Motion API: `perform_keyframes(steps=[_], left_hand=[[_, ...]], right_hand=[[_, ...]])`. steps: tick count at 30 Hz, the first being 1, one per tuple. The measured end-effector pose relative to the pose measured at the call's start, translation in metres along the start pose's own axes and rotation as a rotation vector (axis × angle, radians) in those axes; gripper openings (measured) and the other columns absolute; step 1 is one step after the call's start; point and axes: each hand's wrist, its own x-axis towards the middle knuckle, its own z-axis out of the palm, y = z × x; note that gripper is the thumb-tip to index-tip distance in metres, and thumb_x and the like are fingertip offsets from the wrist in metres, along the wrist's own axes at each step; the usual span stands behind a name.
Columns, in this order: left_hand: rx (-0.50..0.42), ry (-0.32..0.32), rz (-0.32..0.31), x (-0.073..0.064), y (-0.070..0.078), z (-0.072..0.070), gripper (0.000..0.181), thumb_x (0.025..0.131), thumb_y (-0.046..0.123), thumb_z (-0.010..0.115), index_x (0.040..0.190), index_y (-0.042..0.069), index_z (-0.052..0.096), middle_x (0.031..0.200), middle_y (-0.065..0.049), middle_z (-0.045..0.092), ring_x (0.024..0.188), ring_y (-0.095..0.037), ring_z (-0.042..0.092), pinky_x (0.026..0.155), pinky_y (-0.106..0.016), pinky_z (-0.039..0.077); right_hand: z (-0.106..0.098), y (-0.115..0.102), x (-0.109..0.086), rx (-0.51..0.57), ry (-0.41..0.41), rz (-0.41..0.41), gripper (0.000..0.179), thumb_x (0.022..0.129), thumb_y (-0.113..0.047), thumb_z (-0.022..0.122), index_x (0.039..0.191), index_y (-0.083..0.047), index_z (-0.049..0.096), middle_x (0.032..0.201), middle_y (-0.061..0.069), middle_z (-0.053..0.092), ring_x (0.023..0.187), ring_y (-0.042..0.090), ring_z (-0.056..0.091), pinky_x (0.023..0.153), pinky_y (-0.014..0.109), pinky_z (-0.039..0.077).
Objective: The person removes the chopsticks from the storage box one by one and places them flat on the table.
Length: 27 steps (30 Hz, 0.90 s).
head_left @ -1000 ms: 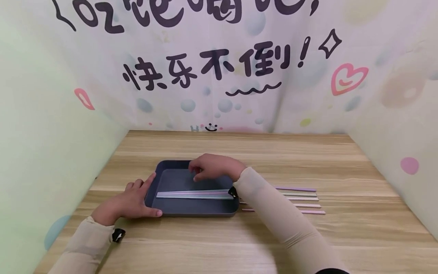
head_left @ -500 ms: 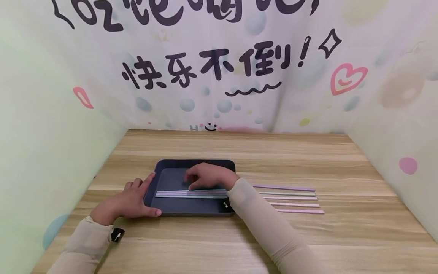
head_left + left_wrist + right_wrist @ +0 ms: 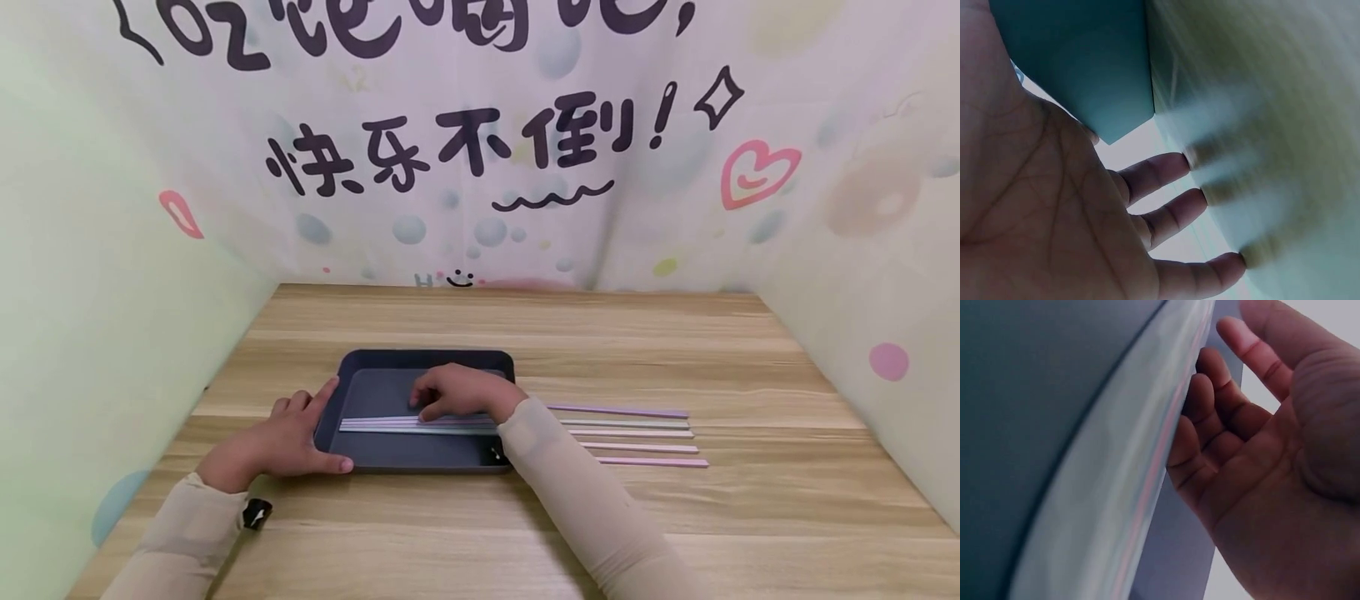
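A dark grey rectangular tray [image 3: 405,460] lies on the wooden table, with a row of pale pastel chopsticks [image 3: 375,424] along its floor. My left hand [image 3: 288,442] rests at the tray's left end, thumb at the front edge and index finger at the left rim; in the left wrist view the other fingers reach past the tray's corner. Over the tray, my right hand [image 3: 461,392] is loosely curled with its fingertips beside the chopsticks. In the right wrist view its curled fingers [image 3: 1200,397] lie against the row's edge, thumb held apart, nothing gripped.
Several more chopsticks [image 3: 652,433], spaced apart, lie on the table [image 3: 420,533] right of the tray, partly hidden by my right sleeve [image 3: 585,500]. A printed cloth [image 3: 465,233] hangs behind, with pale side walls left and right.
My right hand has come down and toward me, from above the tray's far half to the row of chopsticks. The left hand keeps its place on the tray.
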Motion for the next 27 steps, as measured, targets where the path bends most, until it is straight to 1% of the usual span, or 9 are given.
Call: perform_keyframes(steps=[5,9,13,16,19,23,27], left_hand=[[-0.003,0.006,0.006,-0.0005,-0.0005,0.0003,0.130,0.070,0.067,0.078,0.156,0.001,0.008,0.131,-0.035,0.037,0.116,-0.051,0.035,0.087,-0.062,0.044],[-0.010,0.007,0.001,-0.0006,-0.0009,0.0014,0.129,0.070,0.067,0.078,0.156,0.000,0.009,0.131,-0.034,0.037,0.116,-0.050,0.035,0.087,-0.062,0.044],[-0.012,0.004,-0.004,-0.0016,0.0002,0.0006,0.129,0.070,0.067,0.078,0.156,0.001,0.009,0.131,-0.035,0.036,0.117,-0.051,0.035,0.087,-0.063,0.044],[-0.008,0.005,0.001,-0.0019,0.0012,-0.0007,0.129,0.070,0.067,0.078,0.156,0.000,0.008,0.130,-0.035,0.037,0.116,-0.051,0.035,0.087,-0.063,0.044],[-0.001,0.007,0.004,-0.0025,0.0025,-0.0022,0.130,0.070,0.067,0.078,0.156,0.000,0.008,0.129,-0.034,0.037,0.115,-0.051,0.035,0.086,-0.063,0.044],[-0.002,0.004,0.001,-0.0023,0.0023,-0.0024,0.130,0.070,0.066,0.079,0.156,0.000,0.008,0.129,-0.035,0.037,0.115,-0.051,0.035,0.086,-0.063,0.044],[-0.006,0.000,0.003,-0.0018,0.0007,-0.0013,0.129,0.071,0.066,0.079,0.156,0.000,0.007,0.130,-0.035,0.036,0.115,-0.052,0.035,0.087,-0.063,0.043]], right_hand=[[0.0009,0.0015,-0.0007,0.008,0.008,-0.015,0.012,0.091,-0.018,0.074,0.103,-0.017,0.071,0.090,-0.007,0.061,0.081,0.009,0.054,0.073,0.023,0.045],[0.0021,0.0017,-0.0003,0.004,0.008,-0.007,0.011,0.092,-0.014,0.073,0.103,-0.016,0.072,0.092,-0.007,0.061,0.082,0.009,0.054,0.073,0.022,0.045],[0.0028,0.0019,0.0003,-0.017,0.005,0.007,0.012,0.094,-0.009,0.070,0.103,-0.016,0.072,0.093,-0.006,0.061,0.083,0.009,0.053,0.073,0.022,0.045],[0.0018,0.0007,0.0004,-0.040,0.005,0.001,0.013,0.095,-0.007,0.066,0.104,-0.015,0.072,0.093,-0.004,0.061,0.083,0.009,0.053,0.074,0.022,0.044],[0.0004,-0.0013,0.0000,-0.044,0.006,-0.005,0.014,0.097,-0.006,0.063,0.105,-0.013,0.071,0.091,-0.003,0.061,0.080,0.010,0.054,0.072,0.022,0.044],[0.0002,-0.0018,0.0000,-0.041,0.010,0.001,0.013,0.098,-0.007,0.061,0.105,-0.012,0.070,0.087,-0.004,0.059,0.075,0.009,0.053,0.070,0.022,0.044],[0.0019,-0.0002,0.0009,-0.036,0.009,0.007,0.010,0.097,-0.009,0.064,0.105,-0.013,0.070,0.085,-0.005,0.058,0.075,0.009,0.052,0.070,0.023,0.043]])
